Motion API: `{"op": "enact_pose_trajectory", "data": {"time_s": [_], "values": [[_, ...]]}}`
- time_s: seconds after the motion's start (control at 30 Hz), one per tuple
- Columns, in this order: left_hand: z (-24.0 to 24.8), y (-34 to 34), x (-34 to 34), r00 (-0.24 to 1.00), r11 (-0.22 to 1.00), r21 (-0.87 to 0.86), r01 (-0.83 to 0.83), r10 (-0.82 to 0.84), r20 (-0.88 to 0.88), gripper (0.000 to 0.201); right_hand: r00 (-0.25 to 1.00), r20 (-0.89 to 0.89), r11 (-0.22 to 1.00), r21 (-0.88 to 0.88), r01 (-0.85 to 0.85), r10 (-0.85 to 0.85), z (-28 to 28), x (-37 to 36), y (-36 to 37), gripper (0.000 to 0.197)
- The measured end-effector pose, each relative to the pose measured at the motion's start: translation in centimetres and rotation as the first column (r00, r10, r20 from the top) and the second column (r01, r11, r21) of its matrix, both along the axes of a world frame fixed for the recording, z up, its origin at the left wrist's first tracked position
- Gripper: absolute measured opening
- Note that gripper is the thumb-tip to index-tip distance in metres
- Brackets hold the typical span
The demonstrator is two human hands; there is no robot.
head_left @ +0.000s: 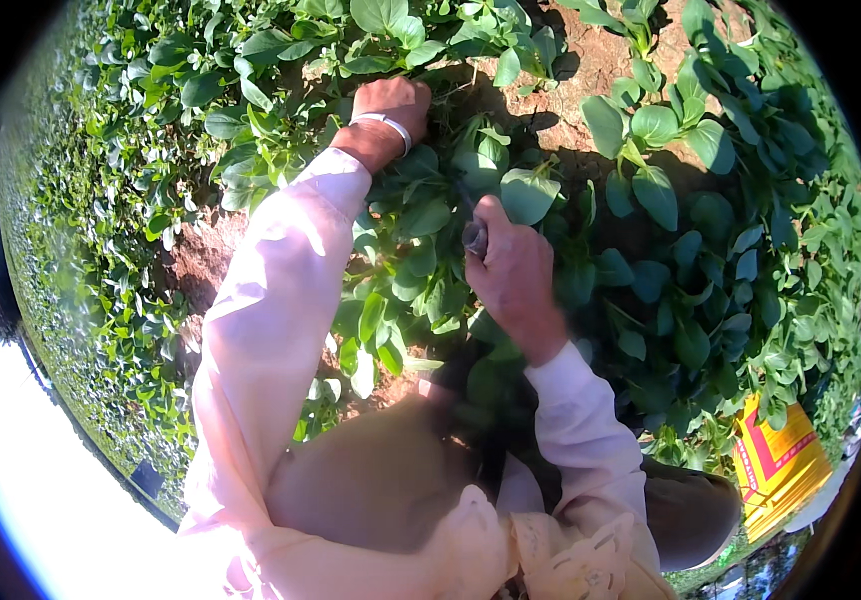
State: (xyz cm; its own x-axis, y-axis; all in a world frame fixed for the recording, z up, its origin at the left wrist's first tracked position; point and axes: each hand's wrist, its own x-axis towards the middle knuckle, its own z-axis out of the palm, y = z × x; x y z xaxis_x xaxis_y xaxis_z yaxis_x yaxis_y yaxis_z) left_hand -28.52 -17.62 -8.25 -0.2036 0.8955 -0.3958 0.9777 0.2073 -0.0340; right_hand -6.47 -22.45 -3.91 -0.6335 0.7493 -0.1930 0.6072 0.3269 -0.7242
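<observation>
Leafy green plants (656, 125) are growing all around, with some spreading between and under the person's hands. Long pink sleeves (271, 290) are covering both arms. A yellow box (776, 460) with red marks is sitting at the far right. The right hand (513, 275) is closing its fingers around a dark, round-ended tool handle (473, 238). The left hand (393, 103) is reaching into leaves farther up; its fingers are curling down and hiding, so nobody can tell what they are holding. A thin white band (386, 124) is circling the left wrist.
</observation>
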Motion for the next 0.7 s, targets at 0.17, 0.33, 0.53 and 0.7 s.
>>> {"op": "enact_pose_trajectory", "data": {"time_s": [0.17,0.33,0.53,0.7], "values": [[-2.3,0.1,-1.1,0.957,0.961,-0.02,-0.277,0.278,0.08,0.031,1.0,-0.005,0.999,-0.041,0.028,-0.028,0.0,0.8,-0.1,0.028],[-4.1,0.0,-2.4,0.929,0.942,0.02,-0.334,0.325,0.178,0.031,0.987,-0.101,0.989,-0.096,0.115,-0.124,-0.1,0.6,0.0,0.021],[-7.4,-0.3,-5.5,0.797,0.879,0.027,-0.477,0.419,0.435,0.04,0.986,-0.081,0.977,-0.171,0.128,-0.143,-0.1,0.7,0.4,0.019],[-5.5,-1.7,-3.5,0.945,0.984,0.117,-0.133,0.091,0.315,0.033,0.978,-0.105,0.969,-0.194,0.156,-0.179,-0.7,0.9,0.5,0.017]]}}
